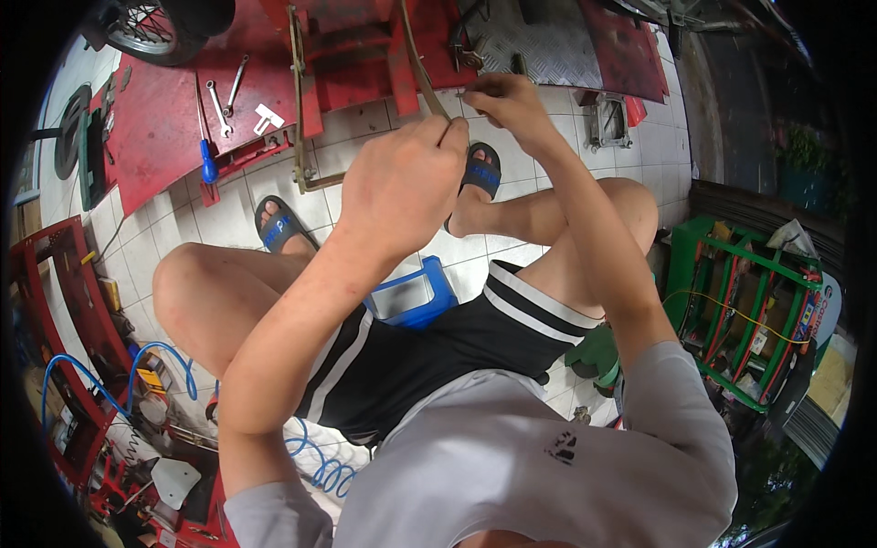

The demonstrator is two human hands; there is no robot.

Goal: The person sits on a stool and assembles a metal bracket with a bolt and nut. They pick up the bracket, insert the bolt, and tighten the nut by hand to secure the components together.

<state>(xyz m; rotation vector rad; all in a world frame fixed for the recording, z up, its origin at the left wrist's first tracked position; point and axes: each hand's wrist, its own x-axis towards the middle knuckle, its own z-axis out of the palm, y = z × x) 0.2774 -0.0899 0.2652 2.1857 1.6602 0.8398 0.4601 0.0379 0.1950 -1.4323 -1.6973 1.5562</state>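
Observation:
My left hand (402,187) is closed at the lower end of a flat, brownish metal bar (424,80), its fingers mostly hidden behind the back of the hand. This bar slopes down beside a red metal stand (352,55). Another narrow brownish bar (298,100) runs down the stand's left side and bends right near the floor. To the right of the bar's end, my right hand (516,108) is raised with thumb and fingers pinched together. A small dark thing may be at its fingertips, too small to name.
On the red platform (164,119) lie two wrenches (219,108), a blue-handled screwdriver (208,163) and a white T-shaped piece (267,119). A spoked wheel (146,27) stands behind. A blue stool (425,306) is between my legs; a green rack (749,310) stands right.

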